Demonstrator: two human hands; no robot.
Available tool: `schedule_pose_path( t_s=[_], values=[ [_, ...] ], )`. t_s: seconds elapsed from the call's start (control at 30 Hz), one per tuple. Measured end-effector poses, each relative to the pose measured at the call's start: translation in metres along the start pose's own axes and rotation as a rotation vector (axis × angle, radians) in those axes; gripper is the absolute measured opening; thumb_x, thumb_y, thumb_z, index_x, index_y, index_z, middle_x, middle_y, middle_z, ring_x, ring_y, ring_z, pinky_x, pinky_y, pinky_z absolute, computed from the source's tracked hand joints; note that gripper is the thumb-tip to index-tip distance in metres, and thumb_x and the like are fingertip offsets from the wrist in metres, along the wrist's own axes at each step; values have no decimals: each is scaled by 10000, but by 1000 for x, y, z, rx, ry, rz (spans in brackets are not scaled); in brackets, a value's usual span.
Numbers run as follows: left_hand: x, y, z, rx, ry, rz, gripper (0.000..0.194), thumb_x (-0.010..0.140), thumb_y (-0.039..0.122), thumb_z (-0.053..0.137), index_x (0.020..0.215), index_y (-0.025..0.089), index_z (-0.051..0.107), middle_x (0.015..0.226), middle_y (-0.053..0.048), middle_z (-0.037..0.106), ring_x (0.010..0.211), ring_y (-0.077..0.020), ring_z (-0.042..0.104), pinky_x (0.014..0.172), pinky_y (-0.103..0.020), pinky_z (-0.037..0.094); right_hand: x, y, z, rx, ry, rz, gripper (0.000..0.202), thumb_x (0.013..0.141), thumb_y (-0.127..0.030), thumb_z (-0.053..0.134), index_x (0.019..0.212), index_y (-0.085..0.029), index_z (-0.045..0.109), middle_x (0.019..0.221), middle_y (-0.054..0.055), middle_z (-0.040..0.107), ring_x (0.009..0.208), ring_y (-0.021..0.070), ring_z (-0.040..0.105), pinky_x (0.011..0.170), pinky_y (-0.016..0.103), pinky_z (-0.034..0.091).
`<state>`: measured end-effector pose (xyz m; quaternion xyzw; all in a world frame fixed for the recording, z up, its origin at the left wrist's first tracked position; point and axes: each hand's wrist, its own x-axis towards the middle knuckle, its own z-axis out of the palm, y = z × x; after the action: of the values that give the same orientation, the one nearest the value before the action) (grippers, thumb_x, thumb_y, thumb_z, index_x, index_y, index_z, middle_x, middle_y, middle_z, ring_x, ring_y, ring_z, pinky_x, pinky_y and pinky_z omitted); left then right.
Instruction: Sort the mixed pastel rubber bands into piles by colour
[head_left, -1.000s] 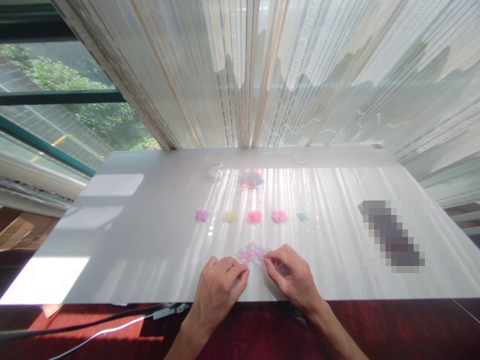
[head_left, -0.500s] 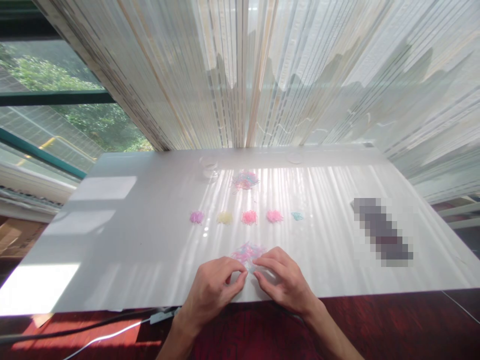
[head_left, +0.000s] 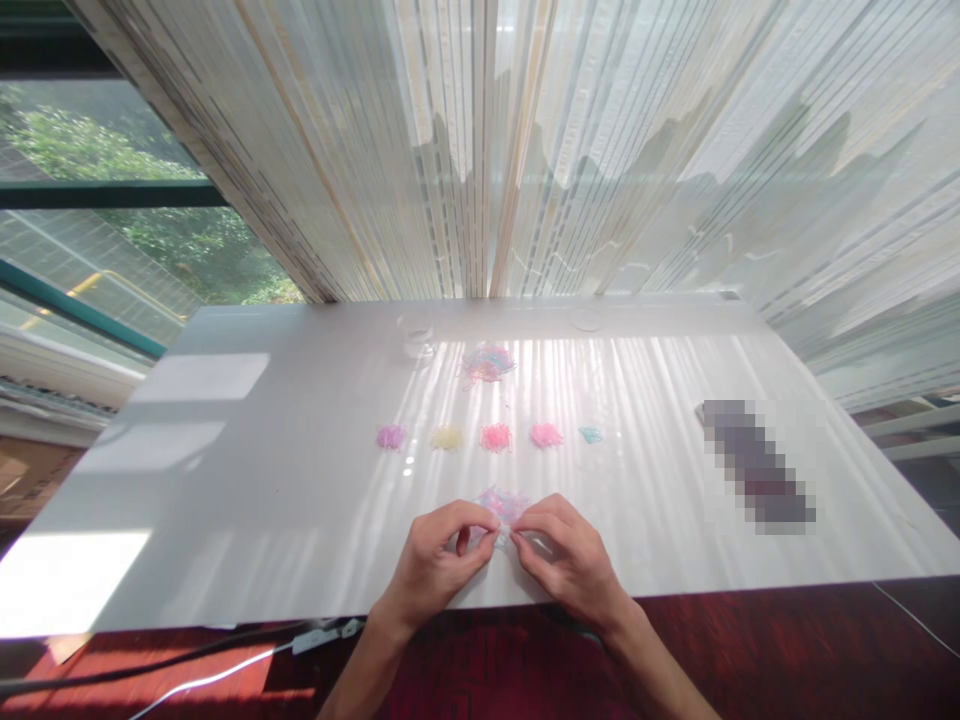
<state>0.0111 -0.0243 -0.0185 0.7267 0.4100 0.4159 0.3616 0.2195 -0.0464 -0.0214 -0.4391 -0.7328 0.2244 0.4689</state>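
Note:
Both hands meet at the near edge of a mixed pile of small, thin, coloured pieces [head_left: 501,502], which look like little rubber bands in pink, purple and pale blue. My left hand [head_left: 442,555] pinches thumb and forefinger together, the other fingers curled. Opposite it, fingertips almost touching, my right hand [head_left: 568,552] makes a similar pinch. Something tiny and pale shows between the fingertips, too small to name. Beyond lies a row of sorted heaps: purple [head_left: 390,437], yellow [head_left: 447,437], deep pink [head_left: 496,437], light pink [head_left: 547,435] and teal [head_left: 590,435].
Farther back on the white table [head_left: 247,480] sits another mixed heap [head_left: 487,363], with a clear container [head_left: 417,338] to its left and a clear round lid [head_left: 586,320] to its right. A pixelated dark object [head_left: 757,462] lies at right. Striped curtains [head_left: 480,150] hang behind.
My fingertips have come closer together, the left hand shifting slightly right and up. The right thumb and forefinger have closed into a pinch. The whole view has shifted slightly.

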Motion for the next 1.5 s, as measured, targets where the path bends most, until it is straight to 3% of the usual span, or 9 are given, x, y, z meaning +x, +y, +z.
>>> schedule_pose_path(
  t_s=[0.3, 0.4, 0.6, 0.73, 0.83, 1.13, 1.5],
  values=[
    [0, 0, 0, -20, 41, -7, 69, 915, 159, 686, 937, 198, 738, 813, -26, 755, 586, -92, 615, 507, -171, 515, 2, -2, 0, 6, 5, 24, 130, 958, -142, 666, 1022, -249, 703, 853, 25, 719, 771, 176, 689, 680, 288, 605],
    [1, -1, 0, -14, 71, 8, 70, 918, 169, 698, 969, 203, 733, 830, -22, 748, 570, -85, 583, 510, -175, 512, 4, -3, -6, -14, 64, 69, 92, 956, -157, 672, 975, -241, 702, 819, 21, 719, 732, 175, 678, 641, 287, 580],
    [3, 2, -1, -3, 87, 31, 64, 942, 163, 682, 968, 199, 727, 831, -25, 737, 569, -84, 575, 515, -180, 507, 14, 22, -46, -250, 320, 306, 134, 965, -322, 679, 878, -232, 724, 777, 19, 707, 661, 178, 617, 616, 313, 523],
    [3, 3, -2, -4, 91, 52, 84, 930, 139, 691, 971, 204, 723, 833, -14, 732, 551, -76, 555, 508, -176, 497, 23, 47, -72, -366, 372, 470, 281, 936, -476, 669, 864, -218, 758, 765, 36, 717, 600, 179, 590, 615, 338, 511],
    [4, 3, -1, -1, 102, 68, 101, 927, 123, 689, 971, 207, 722, 833, -8, 731, 550, -73, 555, 508, -171, 494, 29, 58, -80, -399, 362, 538, 330, 914, -519, 661, 864, -210, 767, 796, 53, 737, 621, 188, 611, 639, 347, 521],
    [5, 5, -1, 26, 143, 108, 112, 927, 95, 671, 925, 201, 705, 803, 5, 724, 558, -69, 563, 523, -152, 497, 29, 68, -72, -435, 306, 511, 318, 898, -501, 633, 875, -214, 767, 878, 75, 768, 761, 235, 696, 767, 388, 554],
    [5, 6, -2, 42, 135, 101, 97, 933, 109, 670, 910, 195, 709, 778, 9, 721, 548, -70, 557, 518, -154, 490, 26, 73, -69, -492, 312, 420, 284, 924, -446, 610, 917, -209, 765, 869, 71, 755, 769, 232, 693, 758, 386, 561]
  ],
)
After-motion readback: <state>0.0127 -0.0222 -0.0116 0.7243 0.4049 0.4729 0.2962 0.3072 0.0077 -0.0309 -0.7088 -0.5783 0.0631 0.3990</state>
